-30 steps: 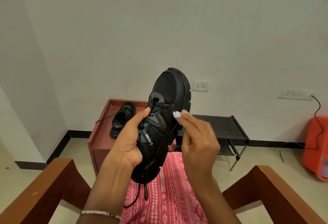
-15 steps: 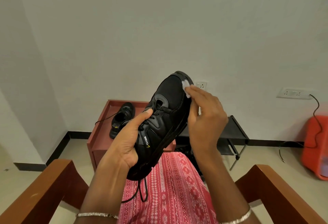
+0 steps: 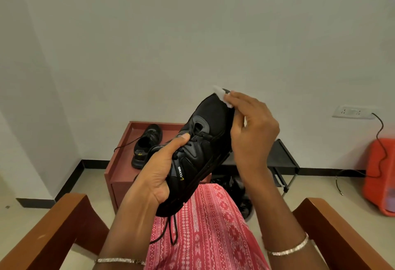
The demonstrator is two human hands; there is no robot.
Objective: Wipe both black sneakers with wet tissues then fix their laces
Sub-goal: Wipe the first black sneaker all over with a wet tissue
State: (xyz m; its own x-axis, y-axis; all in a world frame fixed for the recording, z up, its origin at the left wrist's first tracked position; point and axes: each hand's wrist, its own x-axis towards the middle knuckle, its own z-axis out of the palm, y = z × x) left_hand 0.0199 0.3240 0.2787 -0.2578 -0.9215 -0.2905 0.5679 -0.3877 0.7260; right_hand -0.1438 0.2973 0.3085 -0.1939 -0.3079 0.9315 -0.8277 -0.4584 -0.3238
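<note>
My left hand [image 3: 158,171] grips a black sneaker [image 3: 205,141] around its middle, thumb on the laces, toe pointing up and away. My right hand [image 3: 252,132] presses a white wet tissue [image 3: 222,96] against the tip of the toe. The loose laces [image 3: 171,231] of this sneaker dangle over my lap. The second black sneaker [image 3: 147,145] stands on the red-brown low cabinet [image 3: 119,162] at the left, its lace trailing across the cabinet top.
Wooden chair arms [image 3: 49,233] flank my lap on both sides. A black metal rack [image 3: 282,158] stands against the wall behind my right hand, with a dark bag [image 3: 237,190] on the floor before it. An orange appliance [image 3: 380,175] with a cable sits at far right.
My right hand has slid the tissue from the sneaker's side up to the toe tip. My left hand has tilted the sneaker slightly to the right.
</note>
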